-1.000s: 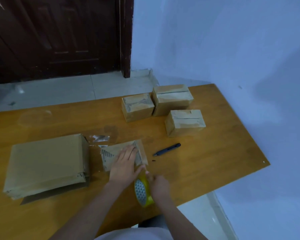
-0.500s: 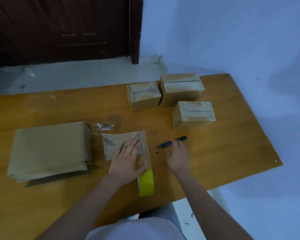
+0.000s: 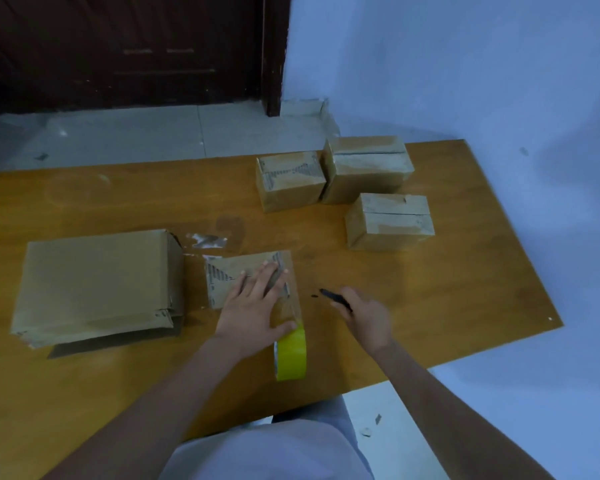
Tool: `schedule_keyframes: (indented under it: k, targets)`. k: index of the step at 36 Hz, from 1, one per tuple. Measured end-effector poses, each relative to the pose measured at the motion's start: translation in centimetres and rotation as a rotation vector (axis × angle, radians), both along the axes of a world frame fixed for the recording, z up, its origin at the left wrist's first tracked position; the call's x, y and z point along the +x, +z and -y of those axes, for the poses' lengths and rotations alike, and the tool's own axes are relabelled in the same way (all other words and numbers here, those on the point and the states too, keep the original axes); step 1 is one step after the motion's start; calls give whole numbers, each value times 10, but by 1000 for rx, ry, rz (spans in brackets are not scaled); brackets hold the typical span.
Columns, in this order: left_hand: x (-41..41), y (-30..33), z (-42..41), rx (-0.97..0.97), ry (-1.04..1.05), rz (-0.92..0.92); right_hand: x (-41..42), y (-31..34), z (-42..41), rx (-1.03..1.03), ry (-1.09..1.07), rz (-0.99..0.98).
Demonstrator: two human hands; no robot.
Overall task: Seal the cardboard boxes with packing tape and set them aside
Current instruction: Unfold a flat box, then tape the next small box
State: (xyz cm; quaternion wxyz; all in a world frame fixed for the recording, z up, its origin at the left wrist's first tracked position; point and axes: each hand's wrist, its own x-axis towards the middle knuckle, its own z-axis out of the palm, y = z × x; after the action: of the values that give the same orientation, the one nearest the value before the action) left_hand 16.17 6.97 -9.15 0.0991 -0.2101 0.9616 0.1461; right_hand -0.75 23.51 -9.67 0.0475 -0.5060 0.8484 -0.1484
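Small cardboard box near front-centre of wooden table, just right of large flat carton. Left hand flat on box top, fingers straight, pressing down. Clear tape strip running from box's right end down to yellow tape roll, standing on edge at table's front, just below left thumb. Right hand curled round black cutter, tip pointing left toward the strip. Three small boxes grouped well apart at back right, apparently done. Box judged light, thin-walled, stiff at edges but liable to dent in mid-panel and slide on smooth wood; best pinned from above as now, lifted later by opposite side walls. Tape sticky, limp, prone to folding on itself; keep taut for the cut.
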Motion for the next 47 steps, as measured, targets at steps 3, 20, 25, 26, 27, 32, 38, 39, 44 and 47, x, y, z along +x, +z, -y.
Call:
schedule_keyframes:
  k: [3, 20, 25, 26, 27, 32, 38, 39, 44, 47]
  targets:
    - [0, 1, 1, 2, -8, 2, 8, 8, -5, -96, 254, -153]
    - [1, 4, -1, -7, 15, 18, 5, -21, 14, 242, 86, -207]
    - [1, 2, -1, 9, 11, 5, -5, -41, -2, 284, -118, -173]
    - [1, 1, -1, 10, 11, 1, -4, -44, -2, 269, -149, -150]
    - [1, 0, -1, 9, 11, -3, -2, -44, 0, 233, -175, -91]
    - [1, -2, -2, 3, 19, -34, 40, -1, 24, 29, -348, 820]
    - [3, -4, -2, 31, 35, -126, 72, 3, 29, -81, -425, 1358]
    - [3, -2, -2, 53, 43, -128, 74, 1, 29, -106, -446, 1370]
    - [-3, 1, -2, 90, 137, -163, 77, 3, 26, -137, -429, 1334]
    - [-6, -3, -3, 20, 158, -214, 77, 2, 21, -123, -406, 1294]
